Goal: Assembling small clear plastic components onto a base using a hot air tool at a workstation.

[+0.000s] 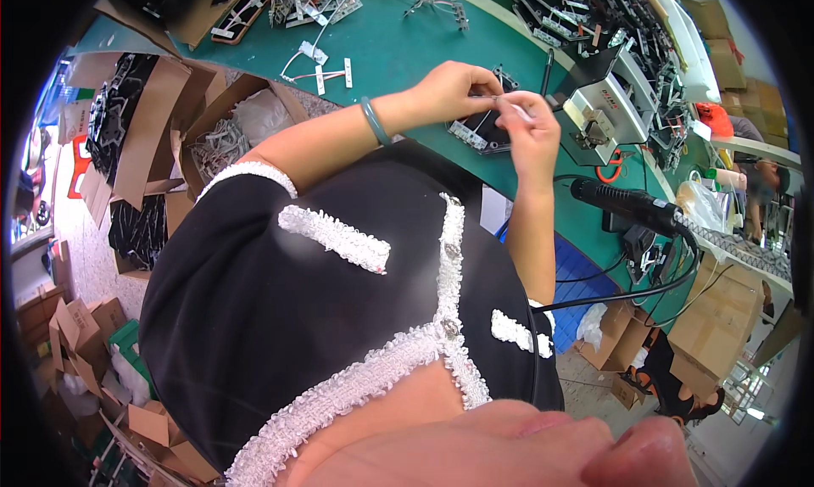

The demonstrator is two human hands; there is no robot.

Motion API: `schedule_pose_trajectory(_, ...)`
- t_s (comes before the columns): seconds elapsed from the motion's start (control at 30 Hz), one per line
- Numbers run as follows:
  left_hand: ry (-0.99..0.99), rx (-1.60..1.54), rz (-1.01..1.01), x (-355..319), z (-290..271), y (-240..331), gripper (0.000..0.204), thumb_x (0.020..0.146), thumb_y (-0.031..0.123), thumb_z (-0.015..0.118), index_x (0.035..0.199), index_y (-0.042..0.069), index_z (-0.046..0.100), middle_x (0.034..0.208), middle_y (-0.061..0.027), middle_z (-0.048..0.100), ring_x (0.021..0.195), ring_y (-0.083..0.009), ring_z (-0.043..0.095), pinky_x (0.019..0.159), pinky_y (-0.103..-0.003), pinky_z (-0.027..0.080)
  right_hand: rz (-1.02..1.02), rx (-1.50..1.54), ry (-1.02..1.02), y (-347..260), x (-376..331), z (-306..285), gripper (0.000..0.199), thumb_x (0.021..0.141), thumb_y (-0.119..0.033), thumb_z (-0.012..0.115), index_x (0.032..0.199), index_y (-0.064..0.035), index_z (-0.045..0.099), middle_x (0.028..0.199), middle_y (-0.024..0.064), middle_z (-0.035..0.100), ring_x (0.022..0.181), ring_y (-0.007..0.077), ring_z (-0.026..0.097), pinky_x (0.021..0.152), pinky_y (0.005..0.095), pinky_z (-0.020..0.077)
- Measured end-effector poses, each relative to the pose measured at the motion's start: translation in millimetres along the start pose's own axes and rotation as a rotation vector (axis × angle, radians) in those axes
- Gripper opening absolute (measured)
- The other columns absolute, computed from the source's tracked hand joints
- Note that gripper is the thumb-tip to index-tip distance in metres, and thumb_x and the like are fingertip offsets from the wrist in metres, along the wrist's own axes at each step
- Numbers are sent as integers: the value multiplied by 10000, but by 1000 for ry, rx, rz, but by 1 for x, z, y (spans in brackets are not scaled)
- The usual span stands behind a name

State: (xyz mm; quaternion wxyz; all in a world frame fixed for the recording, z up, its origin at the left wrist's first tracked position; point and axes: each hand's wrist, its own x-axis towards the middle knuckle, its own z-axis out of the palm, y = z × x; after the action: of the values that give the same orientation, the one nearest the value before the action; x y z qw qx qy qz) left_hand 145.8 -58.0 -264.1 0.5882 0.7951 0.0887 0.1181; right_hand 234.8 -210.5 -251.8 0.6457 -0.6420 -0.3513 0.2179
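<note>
A: What is the person doing at the green workbench [398, 54] now?

B: Both hands are meeting above a small black part [482, 132] that is lying flat on the bench, near its front edge. The left hand [449, 90], with a green bangle [374, 120] on the wrist, is curling its fingers and is pinching the end of a thin white wire [517, 108]. The right hand [532, 131] is closing its fingertips on the same wire, just beside the left ones.

A: So which step is it, in your opinion?

B: I am judging that she is fitting or threading the wire onto the black part. It looks like the middle of the step, because the wire is not yet seated. How it joins the part I cannot tell; the fingers are hiding it.

A: And what is the next move asking for?

B: I think it is asking for a fine, steady pinch, and for guiding the wire end down to the part without bending it.

A: What is standing around her?

B: A grey-white small machine [604, 114] is standing just right of the hands. A black power tool [629, 204] is hanging over the bench edge on its cable. More wire bundles [309, 8] are lying far back on the bench, and cardboard boxes [178, 122] are standing at her left.
</note>
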Motion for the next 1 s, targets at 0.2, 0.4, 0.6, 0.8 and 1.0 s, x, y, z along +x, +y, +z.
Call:
schedule_pose_trajectory(0.2, -60, -276, -117, 7, -10, -11, 237, 847, 170, 733, 976, -26, 696, 891, -37, 691, 793, -79, 623, 712, -218, 491, 264, 479, 187, 32, 12, -17, 177, 931, -118, 622, 1045, 17, 619, 829, 93, 659, 702, 166, 657, 620, 256, 546)
schedule_pose_trajectory(0.4, -23, -71, -52, 3, 9, -3, 252, 821, 120, 763, 1003, -31, 679, 832, 10, 653, 688, -24, 552, 604, -179, 446, 461, -167, 99, 24, 31, -28, 253, 896, -284, 681, 920, -34, 650, 699, 34, 632, 530, 83, 540, 438, 217, 387)
schedule_pose_trajectory(0.6, 154, 347, 278, 4, 24, -3, 248, 731, 165, 794, 943, 69, 711, 762, -51, 630, 627, -166, 578, 595, -282, 486, 150, 26, 81, 9, 8, -32, 207, 905, -191, 665, 1005, -10, 650, 800, 61, 672, 680, 99, 624, 606, 216, 494)
schedule_pose_trajectory(0.8, 50, 406, 398, 3, 23, -16, 251, 765, 110, 754, 1006, 65, 705, 860, -68, 622, 630, -177, 558, 606, -295, 488, -40, -425, -72, 32, 8, -52, 142, 886, -58, 648, 1002, 8, 695, 934, 65, 702, 827, 110, 653, 744, 233, 510)
schedule_pose_trajectory(1.0, 76, 430, 453, 4, 16, -26, 278, 755, 109, 745, 1031, 96, 718, 929, -92, 646, 745, -236, 625, 699, -333, 518, -229, -647, -73, 17, -10, -39, 232, 776, -55, 752, 1000, -19, 706, 902, 88, 695, 798, 172, 669, 744, 272, 524)
